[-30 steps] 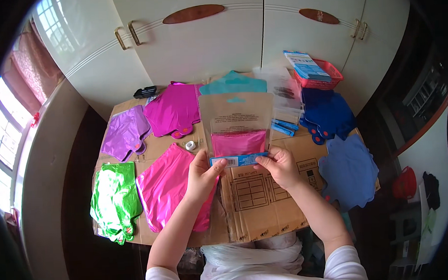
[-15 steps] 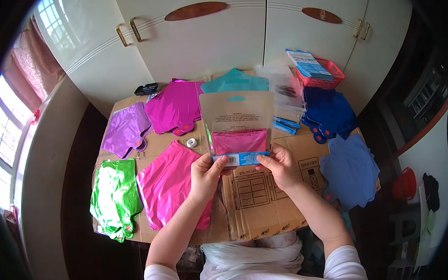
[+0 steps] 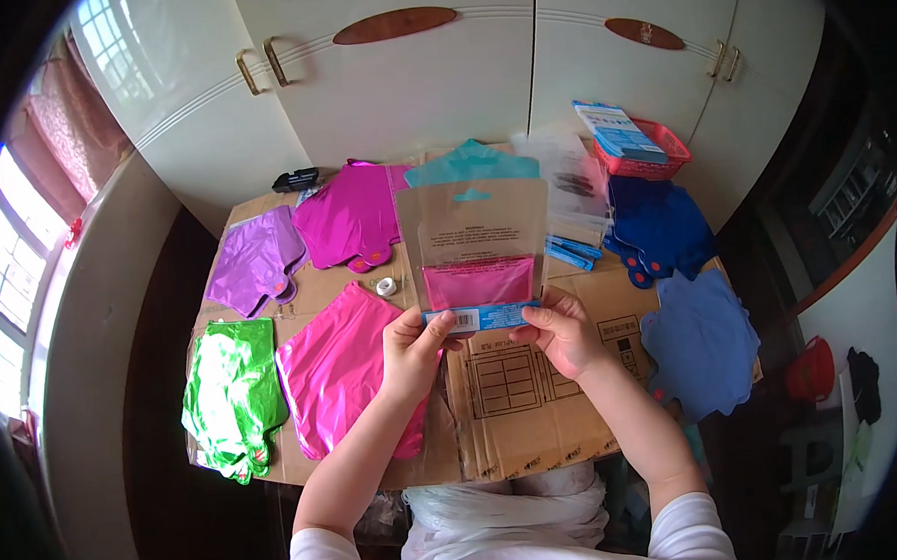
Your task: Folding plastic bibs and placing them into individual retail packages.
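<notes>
- Head view: the left hand and right hand each pinch a bottom corner of a clear packet holding a folded pink balloon, at frame centre above the cardboard-covered table.
- Both grips are narrow, closed on the packet's lower edge.
- Judgement: keep the packet upright and the pinches even, so the balloon slides without creasing.
- A pink foil balloon lies at lower left and a red basket at upper right.

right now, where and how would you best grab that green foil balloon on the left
Probably the green foil balloon is best pinched at its near lower edge, coming from the left with the left hand. It lies flat and crumpled on the cardboard, its left edge free; the pink balloon lies close on its right.
</notes>
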Demonstrator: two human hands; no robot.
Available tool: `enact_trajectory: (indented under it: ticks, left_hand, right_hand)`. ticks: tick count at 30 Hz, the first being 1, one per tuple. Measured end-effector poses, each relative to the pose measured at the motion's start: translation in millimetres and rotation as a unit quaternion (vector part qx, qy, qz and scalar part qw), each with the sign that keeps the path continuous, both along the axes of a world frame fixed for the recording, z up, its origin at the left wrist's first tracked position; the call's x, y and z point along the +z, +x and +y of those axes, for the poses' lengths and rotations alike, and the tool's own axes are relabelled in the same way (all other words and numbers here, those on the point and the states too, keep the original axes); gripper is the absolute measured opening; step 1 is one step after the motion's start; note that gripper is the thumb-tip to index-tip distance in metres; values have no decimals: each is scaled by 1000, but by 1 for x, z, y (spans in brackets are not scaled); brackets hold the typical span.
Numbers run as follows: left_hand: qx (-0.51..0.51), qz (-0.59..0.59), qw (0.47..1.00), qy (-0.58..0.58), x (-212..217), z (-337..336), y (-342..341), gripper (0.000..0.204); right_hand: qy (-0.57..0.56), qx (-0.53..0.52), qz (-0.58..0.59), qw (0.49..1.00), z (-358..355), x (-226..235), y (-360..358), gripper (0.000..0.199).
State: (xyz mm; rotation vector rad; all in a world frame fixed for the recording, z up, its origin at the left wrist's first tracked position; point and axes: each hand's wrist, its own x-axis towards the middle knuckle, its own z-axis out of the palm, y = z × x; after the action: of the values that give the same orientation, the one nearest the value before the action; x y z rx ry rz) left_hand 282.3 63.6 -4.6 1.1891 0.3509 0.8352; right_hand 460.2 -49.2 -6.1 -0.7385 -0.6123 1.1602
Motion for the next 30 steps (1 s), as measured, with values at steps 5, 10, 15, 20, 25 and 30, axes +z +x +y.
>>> enact_trajectory:
  ticks: [5, 10, 15, 20, 25, 30]
  left_hand:
    - [-16, -2, 1000, -2, 1, 1, -2, 14]
    - [-7, 31, 997, 75, -2, -1, -2, 13]
    - [2, 42, 996, 77, -4, -10, 3, 15]
    - [3, 48, 995, 84, -8, -9, 4, 15]
    - [6, 44, 996, 73, -7, -11, 5, 14]
    - [12, 41, 996, 72, -4, -14, 6, 13]
  right_hand:
    - [-2, -3, -2, 1000, 0, 0, -1, 3]
    - [-15, -34, -85, 996, -1, 7, -7, 16]
    - [9, -88, -123, 988, 2, 5, -15, 25]
    - [2, -134, -146, 980, 4, -4, -19, 21]
    - [1, -151, -166, 975, 3, 1, -25, 20]
    - [3, -161, -162, 974, 2, -2, -25, 21]
